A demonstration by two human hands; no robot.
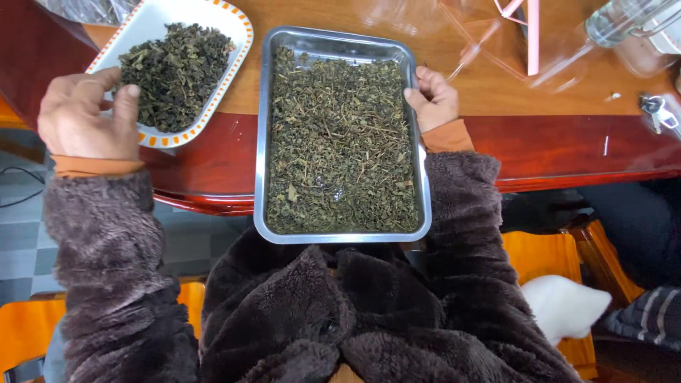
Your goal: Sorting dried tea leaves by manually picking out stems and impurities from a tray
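From the head camera, a rectangular steel tray (pixel 263 142) filled with loose dried green-brown tea leaves (pixel 340 142) sits in front of the person, its far half on the glossy red-brown wooden tabletop (pixel 553 142) and its near end overhanging the edge toward the person's dark fuzzy coat (pixel 319 312). The right hand (pixel 434 99) is at the tray's right rim, near the far corner, fingers curled against the metal edge with the thumb touching it, gripping the rim. The left hand (pixel 89 113) hangs well apart from the steel tray, over the near left edge of a white oblong dish with an orange dashed border (pixel 234 53); its fingers are bent and drawn together above the dish rim, and whether they pinch any leaf I cannot tell. The dish holds a heap of darker, curled dried leaves (pixel 174 74) and lies just beside the steel tray's far left corner, tilted diagonally. On the far right of the tabletop lie a bunch of keys (pixel 656 110) and clear plastic wrapping (pixel 454 35)
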